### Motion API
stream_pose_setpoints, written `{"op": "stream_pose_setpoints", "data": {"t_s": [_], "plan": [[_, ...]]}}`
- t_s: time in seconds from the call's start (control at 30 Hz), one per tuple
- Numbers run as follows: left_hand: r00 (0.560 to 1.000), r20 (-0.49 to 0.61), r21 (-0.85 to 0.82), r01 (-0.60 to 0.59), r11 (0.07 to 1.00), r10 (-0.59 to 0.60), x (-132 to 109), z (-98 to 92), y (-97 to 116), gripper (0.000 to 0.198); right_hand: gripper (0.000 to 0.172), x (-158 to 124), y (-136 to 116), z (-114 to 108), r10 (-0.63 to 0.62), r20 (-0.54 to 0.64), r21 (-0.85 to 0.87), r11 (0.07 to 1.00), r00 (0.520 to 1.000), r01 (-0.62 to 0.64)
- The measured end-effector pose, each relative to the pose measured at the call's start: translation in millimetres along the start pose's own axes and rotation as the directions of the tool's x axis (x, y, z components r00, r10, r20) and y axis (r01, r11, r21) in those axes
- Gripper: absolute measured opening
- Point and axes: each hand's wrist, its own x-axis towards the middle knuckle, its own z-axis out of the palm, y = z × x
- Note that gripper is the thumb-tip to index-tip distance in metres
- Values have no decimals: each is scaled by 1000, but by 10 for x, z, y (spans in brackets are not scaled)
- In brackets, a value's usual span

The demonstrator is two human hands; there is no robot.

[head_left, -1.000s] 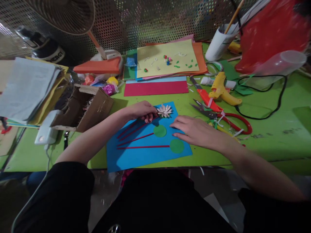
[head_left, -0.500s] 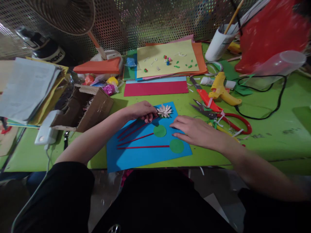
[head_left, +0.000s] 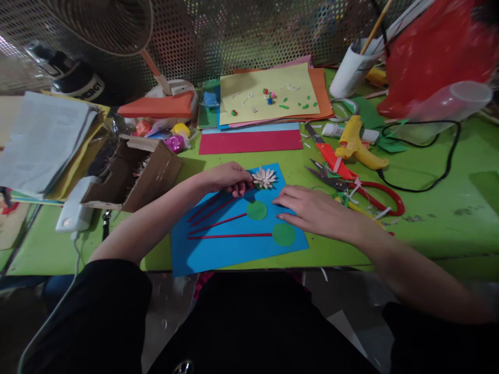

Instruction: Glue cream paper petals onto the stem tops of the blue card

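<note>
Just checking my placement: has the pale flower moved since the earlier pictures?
No, the pale flower keeps the same place relative to the magenta strip, close beside the left hand.

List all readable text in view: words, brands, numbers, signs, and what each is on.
"ENERGY": on the black bottle, first letter faint.
Too small or blurred to read: print on the white tube and the white cup.
Dark marks on the green table: too blurred to tell whether they are writing.

The head-worn camera looks forward, steeply down onto the table [head_left: 436,210]
</note>
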Motion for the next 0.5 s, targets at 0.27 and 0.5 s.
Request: {"op": "stream_pose_setpoints", "data": {"t_s": [0.27,0.5], "plan": [[1000,-20,24,3,1000,-3,-5,-2,-6,26,24,-1,3,4,-6,-9,4,1000,1000,6],[999,-45,-6,17,1000,-17,-14,-44,-54,18,24,-2,-3,19,2,-25,20,1000,1000,-1]]}}
